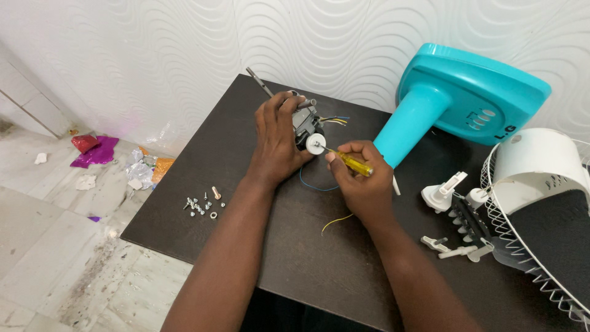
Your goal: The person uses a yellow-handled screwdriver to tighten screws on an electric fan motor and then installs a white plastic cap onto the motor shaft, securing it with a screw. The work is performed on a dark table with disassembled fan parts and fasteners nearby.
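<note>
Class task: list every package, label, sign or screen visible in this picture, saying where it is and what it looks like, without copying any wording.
Printed mark: small dark lettering on the turquoise fan base, lying tilted at the table's far right.
Button panel: row of pale oval buttons on the same base, just left of the mark.
Wrappers: crumpled magenta foil and silvery and orange wrappers on the floor, left of the table.
No screens or signs.

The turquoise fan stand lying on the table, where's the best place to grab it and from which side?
Probably the round neck of the turquoise fan stand. It slants down from the wide base, which leans at the wall, toward the right hand. Come from the near side and wrap it: the column suits a closed grip; the base is too broad.
</note>
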